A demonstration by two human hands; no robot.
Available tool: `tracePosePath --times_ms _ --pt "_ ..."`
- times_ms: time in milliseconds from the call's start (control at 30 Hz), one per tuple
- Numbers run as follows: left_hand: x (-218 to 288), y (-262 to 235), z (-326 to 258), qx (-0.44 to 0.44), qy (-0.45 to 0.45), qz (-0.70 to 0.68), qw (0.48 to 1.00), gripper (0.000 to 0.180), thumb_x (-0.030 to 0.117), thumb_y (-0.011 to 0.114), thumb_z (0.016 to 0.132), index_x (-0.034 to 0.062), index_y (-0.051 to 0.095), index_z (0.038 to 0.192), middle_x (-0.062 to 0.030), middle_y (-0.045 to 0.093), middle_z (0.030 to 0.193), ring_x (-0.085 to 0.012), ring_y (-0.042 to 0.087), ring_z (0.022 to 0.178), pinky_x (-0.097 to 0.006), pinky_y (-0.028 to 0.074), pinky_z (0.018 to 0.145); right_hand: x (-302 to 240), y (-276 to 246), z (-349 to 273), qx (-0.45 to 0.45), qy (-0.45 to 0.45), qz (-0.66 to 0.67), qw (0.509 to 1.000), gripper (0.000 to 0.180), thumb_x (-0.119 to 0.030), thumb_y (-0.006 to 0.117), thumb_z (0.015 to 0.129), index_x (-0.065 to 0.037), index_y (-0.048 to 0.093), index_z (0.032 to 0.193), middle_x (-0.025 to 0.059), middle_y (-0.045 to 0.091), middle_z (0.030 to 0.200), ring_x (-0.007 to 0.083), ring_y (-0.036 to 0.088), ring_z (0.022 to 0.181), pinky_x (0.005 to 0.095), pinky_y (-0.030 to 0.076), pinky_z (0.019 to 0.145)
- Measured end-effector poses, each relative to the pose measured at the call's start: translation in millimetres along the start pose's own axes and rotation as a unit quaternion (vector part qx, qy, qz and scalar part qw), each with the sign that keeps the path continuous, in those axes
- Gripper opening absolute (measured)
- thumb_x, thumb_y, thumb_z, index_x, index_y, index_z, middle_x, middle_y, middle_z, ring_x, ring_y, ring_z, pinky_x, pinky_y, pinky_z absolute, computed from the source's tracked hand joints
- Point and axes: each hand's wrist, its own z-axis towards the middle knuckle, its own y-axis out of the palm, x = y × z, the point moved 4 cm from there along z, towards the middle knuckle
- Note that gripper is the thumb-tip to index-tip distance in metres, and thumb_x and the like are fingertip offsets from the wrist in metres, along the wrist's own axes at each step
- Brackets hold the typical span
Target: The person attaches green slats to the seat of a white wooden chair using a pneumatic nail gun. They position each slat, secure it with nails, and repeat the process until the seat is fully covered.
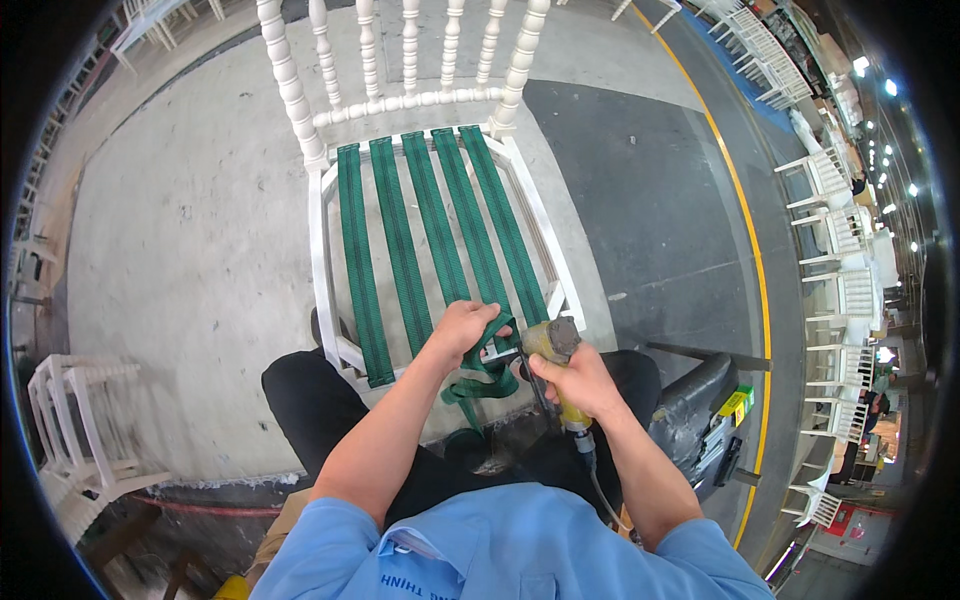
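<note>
**Fingers close to the stapler nose**

Webbing [478,372] is pinched in your left hand [462,332] at the front rail of the white chair frame [322,250], its loose end hanging down between your knees. Your right hand [578,380] is wrapped tight around the yellow pneumatic stapler [553,345], whose nose sits just beside your left fingers [497,322] — a misfire there would likely catch them. If you slacken your pull, the strap could be fastened loose or crooked against the four green straps [420,225] already stretched across the seat. The air hose [600,490] trailing past your lap could snag — and jerk the tool off line.
</note>
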Motion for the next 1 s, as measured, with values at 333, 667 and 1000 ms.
tracePosePath --times_ms 333,667,1000 --pt "4 0 0 -0.01 0.005 -0.037 0.999 0.035 0.027 0.06 0.107 -0.0061 0.072 0.111 -0.0139 0.08 0.1 -0.0153 0.067 0.068 -0.032 0.052 0.055 -6 5 0 0.021 0.016 -0.043 0.999 0.041 -0.03 0.081 0.097 -0.005 0.068 0.127 0.0043 0.073 0.092 0.0117 0.062 0.058 0.0296 0.051 0.052" --pt "3 -7 6 -0.042 -0.004 -0.052 0.998 0.033 0.028 0.06 0.108 -0.0029 0.073 0.111 -0.0134 0.081 0.101 -0.013 0.064 0.063 -0.029 0.047 0.049 -9 25 -4 0.017 0.013 -0.039 0.999 0.04 -0.027 0.08 0.098 -0.004 0.068 0.129 0.0036 0.072 0.087 0.0107 0.062 0.057 0.0288 0.051 0.052" --pt "6 -7 -4 0.047 0.14 0.342 0.928 0.053 0.043 0.071 0.1 -0.0076 0.073 0.115 -0.022 0.076 0.101 -0.0275 0.072 0.091 -0.045 0.054 0.081 -17 -35 -73 0.043 -0.081 0.104 0.99 0.034 -0.024 0.079 0.1 -0.007 0.07 0.128 -0.0009 0.072 0.095 0.0074 0.061 0.066 0.0249 0.051 0.059"
